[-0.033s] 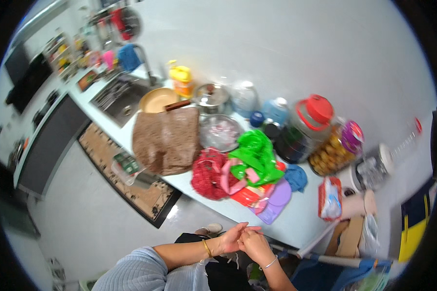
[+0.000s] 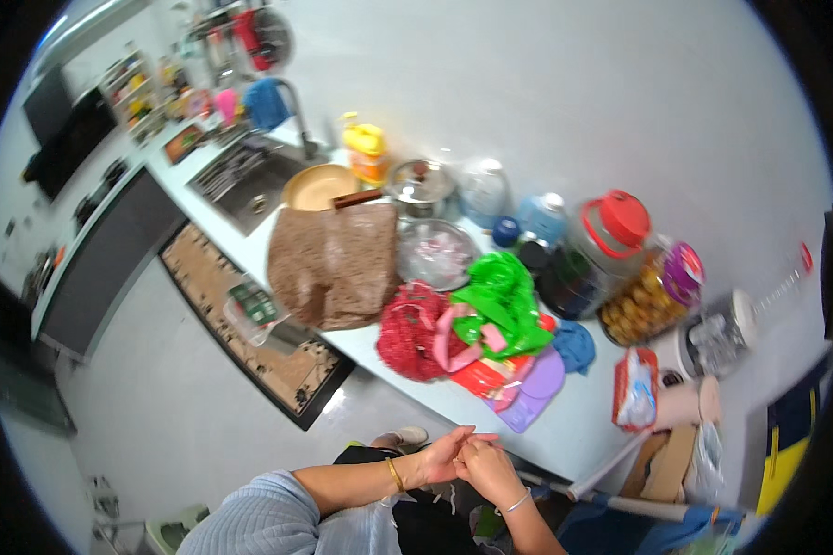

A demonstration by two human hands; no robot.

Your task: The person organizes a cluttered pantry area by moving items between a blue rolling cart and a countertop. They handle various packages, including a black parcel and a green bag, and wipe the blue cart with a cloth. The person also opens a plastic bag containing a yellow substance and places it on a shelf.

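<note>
One unclenched left hand (image 2: 450,451) touches the right hand (image 2: 487,468), grip unclear; purple board (image 2: 531,407) slants away rightward.

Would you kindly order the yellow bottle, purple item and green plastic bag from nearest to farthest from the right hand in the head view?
1. Purple item, near the counter's front edge.
2. Green plastic bag, behind the purple item.
3. Yellow bottle, toward the back, well to the left.

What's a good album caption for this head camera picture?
Left hand and right hand together before a counter with a green plastic bag.
</note>
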